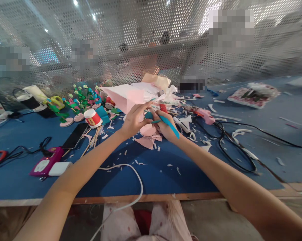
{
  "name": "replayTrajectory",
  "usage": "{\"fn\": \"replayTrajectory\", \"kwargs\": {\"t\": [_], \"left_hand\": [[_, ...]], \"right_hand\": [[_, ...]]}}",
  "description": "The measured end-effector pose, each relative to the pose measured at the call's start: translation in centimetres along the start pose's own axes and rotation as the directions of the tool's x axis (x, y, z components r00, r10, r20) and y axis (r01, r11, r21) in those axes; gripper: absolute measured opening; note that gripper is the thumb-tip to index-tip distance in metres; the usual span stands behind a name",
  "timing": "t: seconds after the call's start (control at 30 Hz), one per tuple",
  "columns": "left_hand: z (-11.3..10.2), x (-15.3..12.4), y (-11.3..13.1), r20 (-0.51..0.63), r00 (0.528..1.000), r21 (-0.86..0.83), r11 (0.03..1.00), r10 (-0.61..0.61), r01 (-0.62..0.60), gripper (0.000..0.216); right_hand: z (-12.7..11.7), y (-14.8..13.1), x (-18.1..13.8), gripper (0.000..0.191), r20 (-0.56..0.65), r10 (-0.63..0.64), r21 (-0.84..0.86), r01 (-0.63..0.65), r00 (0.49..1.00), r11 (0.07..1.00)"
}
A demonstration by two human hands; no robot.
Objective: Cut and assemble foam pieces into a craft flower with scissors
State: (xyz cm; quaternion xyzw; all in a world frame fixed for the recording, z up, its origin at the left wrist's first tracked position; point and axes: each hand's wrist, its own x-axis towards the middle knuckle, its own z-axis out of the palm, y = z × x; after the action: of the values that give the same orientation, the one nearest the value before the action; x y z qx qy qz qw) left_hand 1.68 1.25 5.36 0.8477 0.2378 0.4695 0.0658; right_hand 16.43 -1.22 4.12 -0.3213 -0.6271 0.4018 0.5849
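Observation:
Both my hands meet over the middle of the blue table (151, 174). My left hand (133, 118) is closed, its fingertips pinching a small teal piece (148, 115) above a round pink disc (148, 130). My right hand (164, 125) is closed round a teal strip (170, 125) that sticks out to the lower right, and it touches the same small piece. Pink offcuts (147, 142) lie under the disc. A pink paper sheet (123, 95) stands just behind my hands.
Finished green and pink craft flowers (75, 102) and a red-and-white cup (92, 117) stand at the left, with a phone (75, 135) and a power bank (47, 164). A pink glue gun (203, 115) and black cables (231, 147) lie right. A perforated screen (151, 40) closes the back.

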Motion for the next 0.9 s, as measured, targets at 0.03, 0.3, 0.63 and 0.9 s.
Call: {"fn": "replayTrajectory", "kwargs": {"t": [0.03,0.3,0.63,0.9], "left_hand": [[-0.1,0.1,0.0,0.010,1.000,-0.019,1.000,-0.014,0.014,0.057],[-0.6,0.6,0.0,0.141,0.952,-0.324,0.896,-0.270,0.303,0.052],[-1.0,1.3,0.6,0.215,0.934,-0.113,0.943,-0.284,0.313,0.063],[-0.8,0.9,1.1,0.203,0.926,0.109,0.947,-0.317,0.301,0.060]], "right_hand": [[-0.1,0.1,0.0,0.047,-0.004,-0.010,-0.009,0.010,1.000,1.000],[-0.5,0.8,0.2,0.041,-0.021,0.043,-0.005,-0.043,0.999,0.999],[-0.7,1.0,0.4,0.038,-0.001,-0.021,-0.096,0.021,1.000,0.995],[-1.4,2.3,0.6,0.034,0.067,-0.163,-0.312,0.176,0.984,0.934]]}}
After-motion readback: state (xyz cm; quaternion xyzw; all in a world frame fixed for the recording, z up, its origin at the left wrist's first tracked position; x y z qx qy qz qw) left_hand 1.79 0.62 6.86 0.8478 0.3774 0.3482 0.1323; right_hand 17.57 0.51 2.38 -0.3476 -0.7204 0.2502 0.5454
